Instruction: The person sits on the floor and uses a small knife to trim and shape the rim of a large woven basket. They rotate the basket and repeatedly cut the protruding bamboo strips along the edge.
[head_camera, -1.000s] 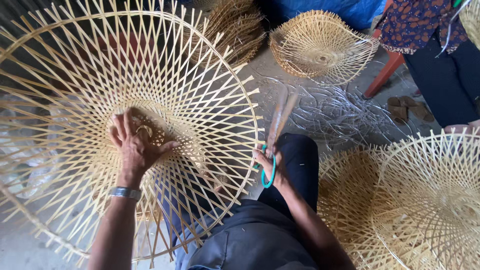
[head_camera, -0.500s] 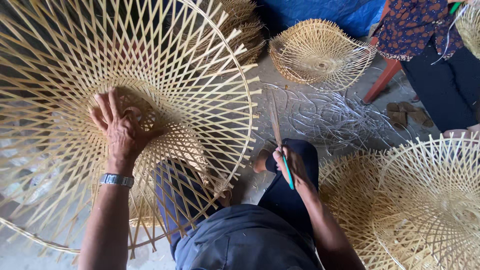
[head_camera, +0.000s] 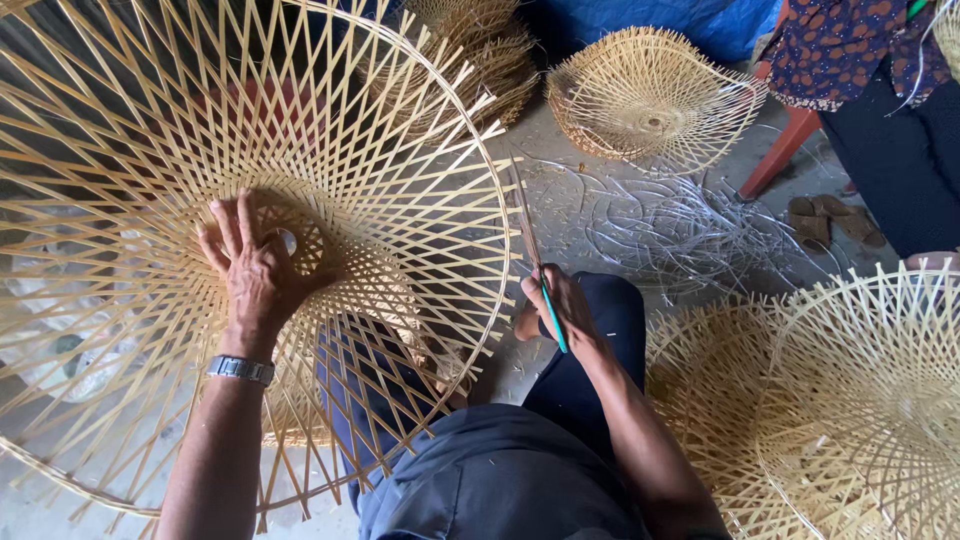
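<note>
my left hand (head_camera: 258, 272) lies flat on the woven centre of a large open bamboo frame (head_camera: 140, 120), fingers spread and pressed against the lattice, a metal watch (head_camera: 240, 369) on the wrist. the frame is a wide dish of thin crossing strips, tilted up across my lap and filling the left half of the view. my right hand (head_camera: 562, 308) sits over my knee just past the frame's right rim, fingers closed around a slim green-handled tool (head_camera: 552, 318) and a few thin bamboo strips (head_camera: 522, 220) that stick up from the fist. compared with a second ago, my left hand has slid up and leftward across the centre, the palm turning, so the frame appears to have been rotated a little under it. my right hand has lifted off the frame's edge and drawn back toward my knee, and the green tool, which looked like a curved loop before, now shows as a straight line. the weaving seems paused while the frame is repositioned. around me: a smaller finished bamboo basket (head_camera: 650, 95) on the floor ahead, more frames (head_camera: 860, 400) stacked at my right, loose shavings (head_camera: 690, 230) on the concrete, and another person (head_camera: 880, 90) seated in patterned clothing at the upper right.
</note>
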